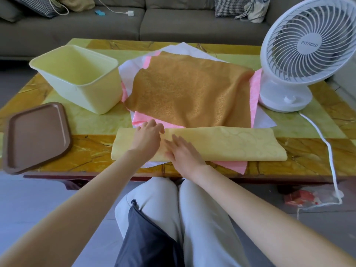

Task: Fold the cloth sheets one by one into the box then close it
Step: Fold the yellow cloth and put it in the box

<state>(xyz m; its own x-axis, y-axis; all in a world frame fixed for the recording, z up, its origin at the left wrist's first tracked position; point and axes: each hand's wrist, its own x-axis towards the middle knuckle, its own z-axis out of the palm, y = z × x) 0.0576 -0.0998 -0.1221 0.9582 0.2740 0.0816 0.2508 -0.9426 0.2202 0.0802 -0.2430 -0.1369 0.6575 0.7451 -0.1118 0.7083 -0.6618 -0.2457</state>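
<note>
A pale yellow cloth [231,144], folded into a long strip, lies across the near edge of the table. My left hand [147,136] rests on its left part with fingers slightly bent at the far edge. My right hand [183,153] lies flat on the strip just right of it, fingers straight. Behind the strip a golden-brown cloth [190,93] is spread over a pink cloth [254,89] and a white cloth [179,47]. The pale yellow box [77,78] stands open at the back left. Its brown lid [36,135] lies at the front left.
A white desk fan [304,54] stands at the right of the table [317,130], its cord [329,151] trailing over the front edge to the floor. A grey sofa [173,22] with cushions runs behind the table. My knees are below the front edge.
</note>
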